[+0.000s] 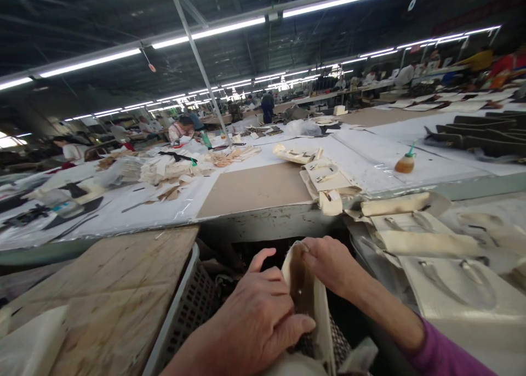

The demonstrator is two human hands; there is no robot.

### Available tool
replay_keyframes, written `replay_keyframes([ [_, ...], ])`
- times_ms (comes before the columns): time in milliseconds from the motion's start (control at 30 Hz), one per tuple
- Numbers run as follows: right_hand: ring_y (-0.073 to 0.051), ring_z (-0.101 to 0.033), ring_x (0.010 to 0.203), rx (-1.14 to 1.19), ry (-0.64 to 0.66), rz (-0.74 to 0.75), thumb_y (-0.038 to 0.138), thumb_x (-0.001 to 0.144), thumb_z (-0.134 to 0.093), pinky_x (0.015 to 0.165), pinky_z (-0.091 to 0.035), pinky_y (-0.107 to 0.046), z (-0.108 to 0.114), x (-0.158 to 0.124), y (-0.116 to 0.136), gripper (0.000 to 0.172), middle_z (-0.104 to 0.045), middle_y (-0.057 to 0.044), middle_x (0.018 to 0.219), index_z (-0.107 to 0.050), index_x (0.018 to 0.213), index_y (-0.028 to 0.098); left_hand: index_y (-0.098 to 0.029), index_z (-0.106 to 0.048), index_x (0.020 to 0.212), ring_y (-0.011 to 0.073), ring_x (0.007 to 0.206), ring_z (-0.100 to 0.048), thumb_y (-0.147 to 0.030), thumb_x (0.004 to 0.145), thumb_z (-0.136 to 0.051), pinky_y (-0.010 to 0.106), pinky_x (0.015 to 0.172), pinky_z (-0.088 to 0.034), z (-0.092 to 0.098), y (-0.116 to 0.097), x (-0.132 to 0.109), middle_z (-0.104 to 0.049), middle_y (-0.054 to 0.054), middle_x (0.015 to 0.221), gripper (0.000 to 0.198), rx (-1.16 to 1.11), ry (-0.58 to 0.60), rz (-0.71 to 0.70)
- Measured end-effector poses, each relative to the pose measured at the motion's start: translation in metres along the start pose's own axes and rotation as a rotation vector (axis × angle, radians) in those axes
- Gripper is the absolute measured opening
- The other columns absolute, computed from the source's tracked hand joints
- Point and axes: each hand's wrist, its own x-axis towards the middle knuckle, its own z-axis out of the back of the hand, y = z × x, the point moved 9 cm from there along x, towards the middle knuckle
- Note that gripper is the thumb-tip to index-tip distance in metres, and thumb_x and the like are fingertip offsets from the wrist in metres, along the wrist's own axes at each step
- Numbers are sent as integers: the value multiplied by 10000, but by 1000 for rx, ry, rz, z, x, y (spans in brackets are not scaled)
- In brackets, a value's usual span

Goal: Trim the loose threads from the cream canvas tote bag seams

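Note:
An upright cream handbag piece point(320, 315) with a brown inner side stands in front of me, its opening facing me in part. My right hand point(332, 263) pinches its upper edge between thumb and fingers. On the left side of the piece lies my left hand point(258, 310), its thumb across the near edge and its index finger raised; the other fingertips are partly hidden behind the piece. Dark woven, speckled material point(339, 340) shows beside the piece's lower part. The bottom of the piece falls outside the view.
A grey plastic basket point(183, 305) stands left, beside a worn wooden board point(107, 294). Cream bag panels with handles point(444, 277) are stacked right. Across the white worktable point(370, 146) are more bag parts point(329, 176), a glue bottle point(405, 163) and dark pieces point(480, 132). Other people work farther back.

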Motion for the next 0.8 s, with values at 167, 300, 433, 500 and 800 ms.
replay_keyframes([
  [167,-320,-720,844,-13,-3,-21,111,871,-445,714,-474,-378,-3,-19,10,396,-760,-123,902,-635,1208,196,-169,-655,575,162,768,-611,-329,832,-704,468,1159,-140,-7,31,-13,-641,-4,595,307,192,191,174],
  [300,-337,-724,792,-19,31,-46,95,882,-412,694,-497,-411,-24,-31,6,396,-760,-126,844,-640,1196,174,-151,-682,621,277,836,-630,-432,806,-658,476,963,-394,-44,55,-24,-693,92,686,337,188,272,457],
  [433,-310,-728,841,61,57,-82,92,907,-382,732,-508,-405,-37,-42,-12,392,-766,-99,924,-624,1200,187,-189,-607,784,209,726,-605,-245,698,-594,301,655,-441,-84,71,-40,-679,25,780,103,-143,183,801],
  [500,-299,-727,858,106,57,-81,95,917,-370,748,-503,-398,-38,-45,-18,395,-764,-90,953,-612,1213,191,-202,-575,841,184,733,-591,-205,666,-565,270,640,-425,-96,71,-44,-668,2,827,175,-295,108,881],
  [800,-281,-700,749,173,24,-106,160,904,-347,690,-449,-359,-30,-41,-33,478,-734,-112,777,-565,1329,161,-196,-638,882,182,782,-586,-167,671,-517,244,669,-407,-70,61,-25,-675,6,880,244,-370,42,729],
])
